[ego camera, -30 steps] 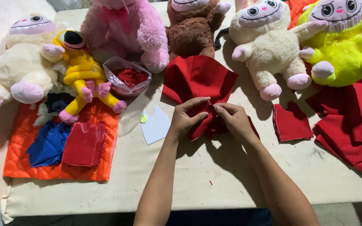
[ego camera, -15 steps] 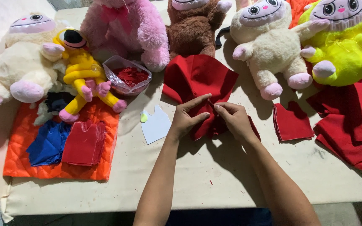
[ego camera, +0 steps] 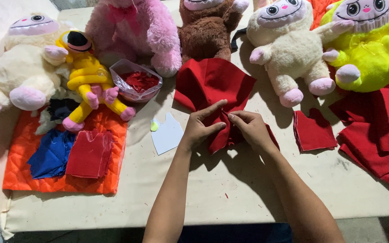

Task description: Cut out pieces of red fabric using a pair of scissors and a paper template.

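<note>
A crumpled piece of red cloth (ego camera: 210,83) lies in the middle of the table. My left hand (ego camera: 201,126) and my right hand (ego camera: 248,128) meet at its near end, fingertips touching, each pinching a fold of the cloth. A white paper pattern piece (ego camera: 167,135) lies just left of my left hand, with a small yellow-green chalk (ego camera: 154,127) at its edge. A stack of cut red pieces (ego camera: 314,131) lies to the right of my right hand.
Plush toys line the far side: cream (ego camera: 21,67), yellow (ego camera: 86,76), pink (ego camera: 133,31), brown (ego camera: 208,29), cream (ego camera: 289,49), lime (ego camera: 365,40). A clear bag of red scraps (ego camera: 136,81) sits mid-left. Orange quilted mat (ego camera: 23,148) holds blue (ego camera: 50,153) and red (ego camera: 88,153) pieces. Red fabric pile (ego camera: 379,130) at right.
Both hands stay at the near end of the red cloth; the fingers have shifted slightly, with the left forefinger now stretched out toward the right hand.
</note>
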